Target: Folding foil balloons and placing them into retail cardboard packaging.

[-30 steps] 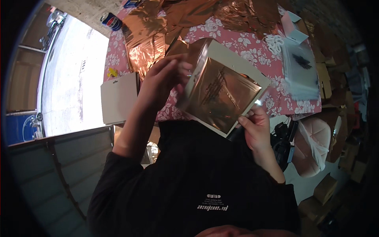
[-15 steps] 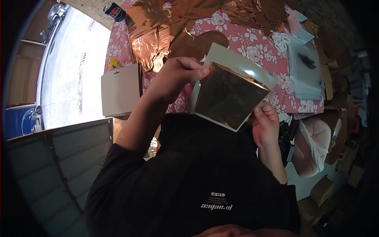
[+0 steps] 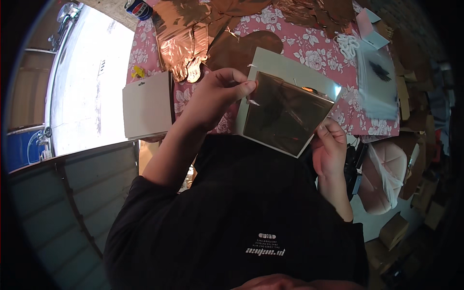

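Two hands pinch the card-backed foil sheet (image 3: pixel 285 112): left hand (image 3: pixel 220 94) top-left, right hand (image 3: pixel 329 147) lower-right.

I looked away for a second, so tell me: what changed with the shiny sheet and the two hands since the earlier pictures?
The foil sheet on its pale card tipped flatter, its face going from bright copper to dark. The left hand shifted from the card's top corner to pinching its left edge at a small clear tab. The right hand kept its hold on the lower right corner. The foil pieces on the floral tablecloth stayed put.

2 hands (image 3: pixel 220 94), 1 foil card (image 3: pixel 285 113), 1 can (image 3: pixel 138 8)
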The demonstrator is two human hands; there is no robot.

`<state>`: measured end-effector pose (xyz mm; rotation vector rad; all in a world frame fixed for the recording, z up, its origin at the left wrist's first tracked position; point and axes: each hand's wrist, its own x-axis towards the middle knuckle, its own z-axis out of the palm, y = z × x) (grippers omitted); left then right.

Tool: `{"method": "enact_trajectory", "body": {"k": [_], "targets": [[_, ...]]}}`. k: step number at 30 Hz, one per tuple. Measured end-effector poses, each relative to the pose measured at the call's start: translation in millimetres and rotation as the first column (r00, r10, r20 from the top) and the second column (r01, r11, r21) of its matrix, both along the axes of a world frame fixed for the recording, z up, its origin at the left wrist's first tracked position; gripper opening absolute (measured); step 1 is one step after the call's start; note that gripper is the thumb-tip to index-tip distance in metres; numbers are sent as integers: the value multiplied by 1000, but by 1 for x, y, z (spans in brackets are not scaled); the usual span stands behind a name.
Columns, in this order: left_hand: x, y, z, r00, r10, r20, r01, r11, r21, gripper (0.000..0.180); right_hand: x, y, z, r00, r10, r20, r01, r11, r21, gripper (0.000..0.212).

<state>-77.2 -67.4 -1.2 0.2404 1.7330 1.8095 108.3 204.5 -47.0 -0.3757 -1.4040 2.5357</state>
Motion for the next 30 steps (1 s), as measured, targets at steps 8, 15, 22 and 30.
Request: {"method": "enact_trajectory", "body": {"k": [8,15,22,30], "targets": [[4,-1,3,982,97,164,-121,982,145,10,3,5,2,997,74,40,-74,997,12,10],[6,3,-1,996,42,78,-39,998,-44,12,0,6,0,1000,12,22,-15,993,115,11],[10,4,2,996,60,68,-69,988,142,21,-1,5,5,999,15,41,-19,996,82,9],[15,-5,-12,996,-15,93,-11,962,273,34,2,5,-6,999,-25,-24,30,979,202,11]]}}
